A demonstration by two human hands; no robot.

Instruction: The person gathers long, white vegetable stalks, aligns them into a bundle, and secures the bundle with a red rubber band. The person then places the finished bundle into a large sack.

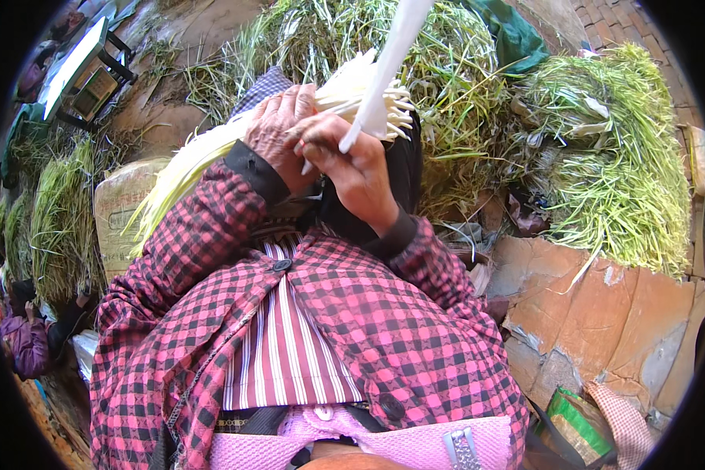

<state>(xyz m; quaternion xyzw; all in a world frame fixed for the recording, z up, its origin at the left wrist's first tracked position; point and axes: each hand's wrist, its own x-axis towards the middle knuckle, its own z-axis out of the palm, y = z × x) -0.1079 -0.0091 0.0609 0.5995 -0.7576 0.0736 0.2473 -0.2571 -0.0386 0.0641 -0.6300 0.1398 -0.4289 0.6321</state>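
A bundle of pale yellow-white stalks, like blanched chives [202,154], lies across my lap, its thick white ends at the upper right and its leafy ends hanging down to the left. My left hand [279,132] is wrapped over the middle of the bundle. Close against it, my right hand [349,161] has its fingers curled round a white plastic strip [382,82], which rises past the white ends to the picture's top edge. A bit of red shows between the hands. Fingertips of both hands nearly meet, and what lies under them is hidden.
Heaped grassy leaves [458,76] lie beyond my knees. A large pile of green-yellow stalks [617,200] is at the right, above flattened cardboard [587,311]. At the left are a printed sack [123,205], more bundles [64,223], a low table [85,76] and a person in purple [26,343].
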